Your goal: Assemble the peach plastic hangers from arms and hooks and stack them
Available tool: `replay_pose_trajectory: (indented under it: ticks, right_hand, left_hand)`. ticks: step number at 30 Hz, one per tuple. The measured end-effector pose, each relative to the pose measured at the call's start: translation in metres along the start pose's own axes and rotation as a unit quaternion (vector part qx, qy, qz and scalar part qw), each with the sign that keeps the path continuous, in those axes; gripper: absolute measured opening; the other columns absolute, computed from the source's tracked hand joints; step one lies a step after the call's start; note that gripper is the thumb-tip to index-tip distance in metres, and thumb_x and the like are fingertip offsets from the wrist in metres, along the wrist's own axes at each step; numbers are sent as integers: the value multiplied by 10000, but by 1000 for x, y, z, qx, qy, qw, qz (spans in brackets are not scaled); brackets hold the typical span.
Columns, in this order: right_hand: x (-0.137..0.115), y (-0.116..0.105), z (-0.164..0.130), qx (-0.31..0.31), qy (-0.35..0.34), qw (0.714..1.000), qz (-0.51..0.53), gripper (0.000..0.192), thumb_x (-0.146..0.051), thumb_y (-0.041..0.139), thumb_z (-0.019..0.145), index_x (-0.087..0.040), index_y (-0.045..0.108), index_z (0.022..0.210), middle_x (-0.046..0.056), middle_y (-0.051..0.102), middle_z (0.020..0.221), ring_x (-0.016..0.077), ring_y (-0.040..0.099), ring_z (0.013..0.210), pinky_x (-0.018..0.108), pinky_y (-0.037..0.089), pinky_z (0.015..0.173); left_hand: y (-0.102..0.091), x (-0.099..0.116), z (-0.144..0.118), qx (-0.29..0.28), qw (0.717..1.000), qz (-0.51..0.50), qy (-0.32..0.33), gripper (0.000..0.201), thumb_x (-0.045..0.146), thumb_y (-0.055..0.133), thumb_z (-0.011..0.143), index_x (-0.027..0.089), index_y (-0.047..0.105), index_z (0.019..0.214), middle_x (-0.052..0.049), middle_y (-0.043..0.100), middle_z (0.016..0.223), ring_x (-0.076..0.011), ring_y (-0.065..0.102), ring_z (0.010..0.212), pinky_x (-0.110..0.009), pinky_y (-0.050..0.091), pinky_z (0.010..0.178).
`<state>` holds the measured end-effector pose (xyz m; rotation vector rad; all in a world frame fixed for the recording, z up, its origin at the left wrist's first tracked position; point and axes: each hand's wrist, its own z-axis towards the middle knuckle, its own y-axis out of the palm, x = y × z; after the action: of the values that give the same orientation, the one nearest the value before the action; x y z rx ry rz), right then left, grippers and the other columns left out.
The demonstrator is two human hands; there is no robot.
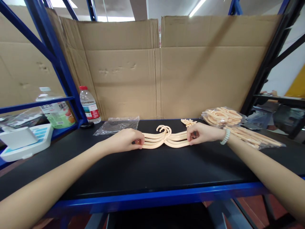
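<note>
Beside red-capped labelled bottle (89, 105), hangers (165, 139)

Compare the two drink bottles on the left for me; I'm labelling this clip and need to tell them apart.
The clear water bottle has a red cap and a small red and white label; the juice bottle has a pale cap and a big green label with fruit. The water bottle stands in plain view by the blue post; the juice bottle sits partly behind a blue rail and looks wider. Both stand upright, capped, apart from the hands.
</note>
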<state>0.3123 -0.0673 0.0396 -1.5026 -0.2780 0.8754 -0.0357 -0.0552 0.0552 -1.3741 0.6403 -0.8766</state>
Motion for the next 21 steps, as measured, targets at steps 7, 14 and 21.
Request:
replay_pose_trajectory:
  ticks: [7,14,21]
  right_hand:
    - [5,0,0,7,-3,999,-53,114,-246,631,724,-159,701,747,14,571,683,115,495,599,239,408,564]
    - [3,8,1,88,1,990,-111,183,-221,557,750,-150,669,876,105,592,973,214,575,888,343,478,811]
    - [-39,74,13,141,86,981,-106,728,-546,367,894,-20,336,1396,240,333,1441,364,241,1365,533,259,1091]
  left_hand:
    - [2,4,0,16,999,25,24,160,245,516,845,191,658,795,-26,635,780,-151,571,691,-232,372,615]
    - [8,6,1,52,992,117,1,195,233,451,882,187,638,910,-61,636,890,-190,579,786,-271,414,683]
    - [50,49,5,97,995,-9,-25,560,422,470,895,158,374,1379,-153,394,1427,-301,340,1315,-465,229,1091]
